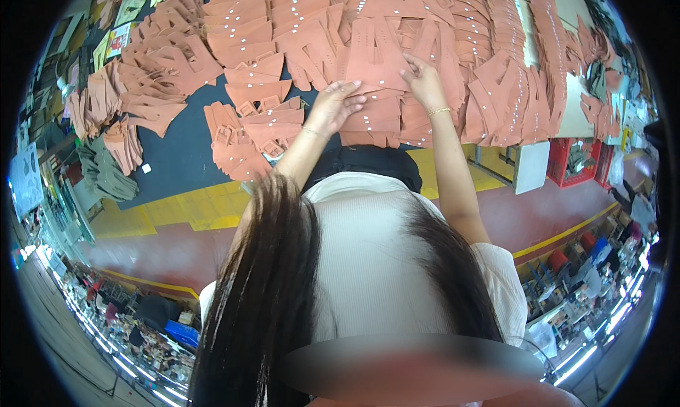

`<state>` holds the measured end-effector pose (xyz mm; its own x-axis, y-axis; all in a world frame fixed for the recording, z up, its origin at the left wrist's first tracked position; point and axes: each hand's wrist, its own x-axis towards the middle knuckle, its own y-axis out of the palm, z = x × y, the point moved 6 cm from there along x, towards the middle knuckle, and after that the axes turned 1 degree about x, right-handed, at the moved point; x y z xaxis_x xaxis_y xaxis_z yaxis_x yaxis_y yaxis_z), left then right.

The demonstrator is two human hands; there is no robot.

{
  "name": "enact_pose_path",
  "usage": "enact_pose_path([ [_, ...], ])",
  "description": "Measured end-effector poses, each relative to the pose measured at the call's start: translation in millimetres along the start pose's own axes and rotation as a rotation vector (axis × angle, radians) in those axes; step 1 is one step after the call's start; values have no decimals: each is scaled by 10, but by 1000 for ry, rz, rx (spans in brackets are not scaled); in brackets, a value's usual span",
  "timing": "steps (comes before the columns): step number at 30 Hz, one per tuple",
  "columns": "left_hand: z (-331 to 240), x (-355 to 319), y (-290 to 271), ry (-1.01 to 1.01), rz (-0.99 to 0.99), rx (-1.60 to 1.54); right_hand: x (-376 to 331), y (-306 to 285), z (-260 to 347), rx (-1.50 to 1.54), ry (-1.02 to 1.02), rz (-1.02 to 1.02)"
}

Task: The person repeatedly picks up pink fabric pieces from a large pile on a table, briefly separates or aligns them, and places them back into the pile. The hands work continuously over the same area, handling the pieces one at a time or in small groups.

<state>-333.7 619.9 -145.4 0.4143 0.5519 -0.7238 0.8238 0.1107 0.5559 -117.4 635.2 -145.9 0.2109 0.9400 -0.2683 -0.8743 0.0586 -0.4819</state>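
A salmon-coloured cut piece [377,61], flat and leather-like, with two strap-like arms and rows of small holes, is between my hands above the stacks. My left hand [334,108] has its thumb at the piece's lower left corner, with the fingers bent beneath. At the right edge, my right hand [426,85] pinches the same piece between thumb and fingertips. Below it on the table lies a row of overlapping salmon pieces [370,121] bearing small white labels. Left of my left hand sits a pile of pieces with buckle-shaped cut-outs [244,139].
More overlapping salmon pieces [506,106] cover the table's right side. Further stacks [166,60] spread to the left over the dark tabletop [185,167]. Dark green pieces [106,170] lie at the left edge. A red crate [572,162] stands right of the table.
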Motion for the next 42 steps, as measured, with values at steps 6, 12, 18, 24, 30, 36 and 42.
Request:
enact_pose_path([
  [6,-17,-76,365,534,111,207,-122,-28,201,-214,44,58],
  [12,123,255,373,554,-97,520,-171,32,369,-329,-95,-29],
  [18,-196,69,644,792,-183,734,-308,-187,842,-569,-159,-224],
  [24,-774,-451,808,694,15,798,-511,-572,1918,-455,-653,-313],
  [30,-1045,-737,678,443,340,568,-447,-303,2063,-141,-527,-12],
  [36,-865,-907,328,182,288,510,-543,-29,1920,-150,-466,130],
  [42,-486,-1024,119,168,321,470,-718,230,1665,-77,-294,210],
])
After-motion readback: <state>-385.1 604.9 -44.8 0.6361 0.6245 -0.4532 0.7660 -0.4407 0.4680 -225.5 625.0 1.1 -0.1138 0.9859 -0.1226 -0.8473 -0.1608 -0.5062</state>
